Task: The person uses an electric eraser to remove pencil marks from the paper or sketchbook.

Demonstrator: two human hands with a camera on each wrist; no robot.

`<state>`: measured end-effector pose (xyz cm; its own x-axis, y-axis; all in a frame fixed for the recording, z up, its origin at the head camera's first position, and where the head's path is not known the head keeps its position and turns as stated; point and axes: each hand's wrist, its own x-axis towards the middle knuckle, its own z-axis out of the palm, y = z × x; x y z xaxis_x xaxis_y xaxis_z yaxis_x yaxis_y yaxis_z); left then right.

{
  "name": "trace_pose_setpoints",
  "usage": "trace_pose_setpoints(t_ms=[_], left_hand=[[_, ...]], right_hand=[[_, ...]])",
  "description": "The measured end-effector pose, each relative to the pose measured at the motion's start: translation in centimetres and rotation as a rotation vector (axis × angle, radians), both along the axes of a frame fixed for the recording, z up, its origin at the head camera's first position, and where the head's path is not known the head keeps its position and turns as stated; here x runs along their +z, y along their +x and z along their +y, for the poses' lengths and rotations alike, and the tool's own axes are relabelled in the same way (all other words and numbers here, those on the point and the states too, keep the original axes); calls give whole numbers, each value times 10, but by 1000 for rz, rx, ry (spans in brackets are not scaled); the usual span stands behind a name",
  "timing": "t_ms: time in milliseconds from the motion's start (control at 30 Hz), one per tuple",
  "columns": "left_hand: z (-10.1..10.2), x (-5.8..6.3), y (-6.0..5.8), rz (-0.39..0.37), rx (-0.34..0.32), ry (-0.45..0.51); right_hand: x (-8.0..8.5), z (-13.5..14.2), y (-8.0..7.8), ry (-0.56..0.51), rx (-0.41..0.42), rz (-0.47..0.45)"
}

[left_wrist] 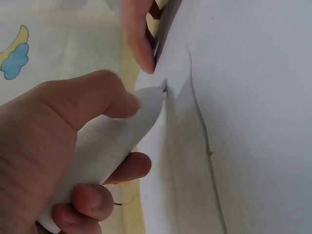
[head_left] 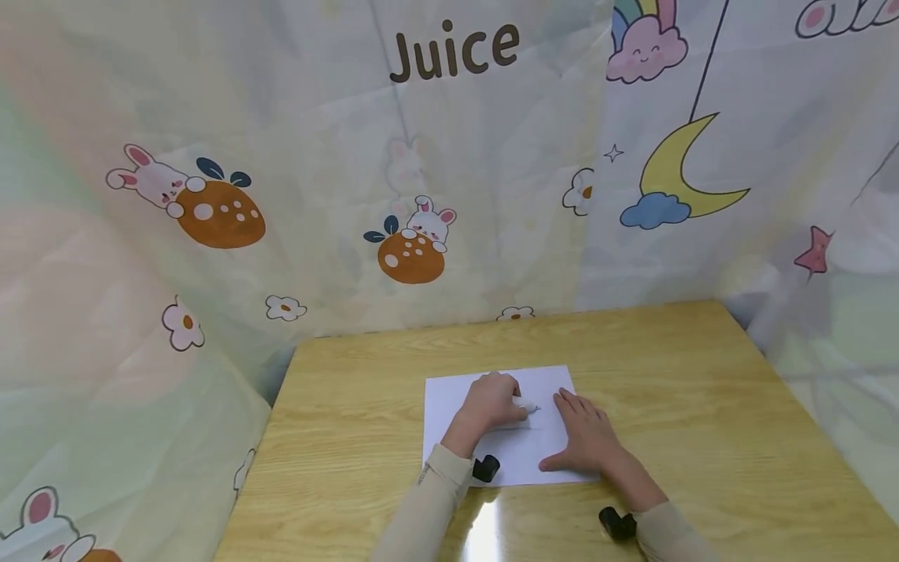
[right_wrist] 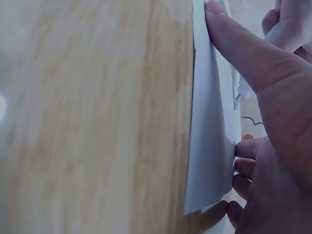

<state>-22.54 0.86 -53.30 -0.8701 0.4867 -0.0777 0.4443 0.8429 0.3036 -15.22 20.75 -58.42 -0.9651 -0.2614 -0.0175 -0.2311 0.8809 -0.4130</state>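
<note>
A white sheet of paper [head_left: 449, 398] lies on the wooden table. My left hand [head_left: 490, 402] grips a thick white pen-shaped tool [left_wrist: 105, 141], thumb on one side and fingers curled round the other. Its small metal tip points at the paper; whether it touches I cannot tell. A long, thin dark line [left_wrist: 202, 124] runs across the sheet beside the tip; a drawn mark or a cut, I cannot tell which. My right hand [head_left: 586, 435] rests spread on the paper's right side, thumb near the front edge. In the right wrist view the sheet's near edge lifts slightly.
The wooden table [head_left: 351, 437] extends on all sides of the paper. Black wrist-worn devices [head_left: 486, 468] show at both sleeves. Behind the table hangs a printed cloth [head_left: 316, 195] with rabbits, oranges and a moon.
</note>
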Motion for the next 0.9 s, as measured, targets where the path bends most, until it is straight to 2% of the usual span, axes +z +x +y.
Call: trace_pose_setpoints(t_ms=[167,533,700,833,900], left_hand=[[0,-2,-2,-31,-24,16],[-2,-4,-10,-2,-36,31],[-9,-3,-7,-19,1,25],[-6,-6,-7,8,-41,26],[-5,-7,-7,17,-42,25]], right_hand=[[0,1,1,-6,-3,-20],[1,-1,-5,-10,5,-1],[3,-4,-2,-11,11,-6],[1,-3,-2,-13,10,5],[0,-2,-3,-14,13,11]])
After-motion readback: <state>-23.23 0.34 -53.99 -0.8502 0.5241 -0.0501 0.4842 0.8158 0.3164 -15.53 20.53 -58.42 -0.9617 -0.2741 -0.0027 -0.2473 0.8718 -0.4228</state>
